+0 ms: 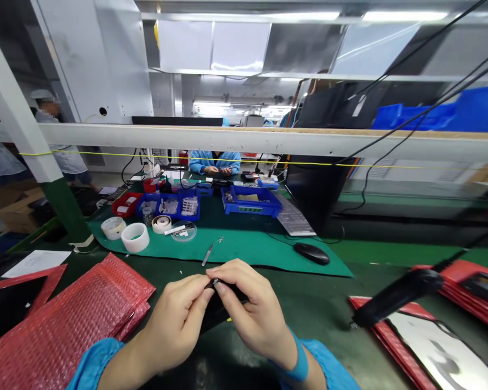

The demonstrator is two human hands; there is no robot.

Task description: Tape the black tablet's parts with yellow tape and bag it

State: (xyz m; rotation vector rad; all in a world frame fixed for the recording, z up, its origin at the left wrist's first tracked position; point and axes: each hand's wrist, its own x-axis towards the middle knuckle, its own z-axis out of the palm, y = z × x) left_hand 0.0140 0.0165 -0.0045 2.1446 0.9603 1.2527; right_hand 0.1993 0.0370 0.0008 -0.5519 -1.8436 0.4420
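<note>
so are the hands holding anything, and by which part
The left hand and right hand appear to pinch a small dark piece at their fingertips; the grip hides too much to tell which part.

Bright overhead light from long white strip lamps; glare on glossy white panels, far; black cylindrical tool blurred, right; wide-angle stretching toward edges.

A: What is obscured at centre?
B: A small dark piece, largely covered by the left hand and right hand; its form is indistinct.
A: Elsewhere?
B: Black handheld tool, blurred; white panel, cut off at right; co-worker, partly hidden behind the beam.
</note>
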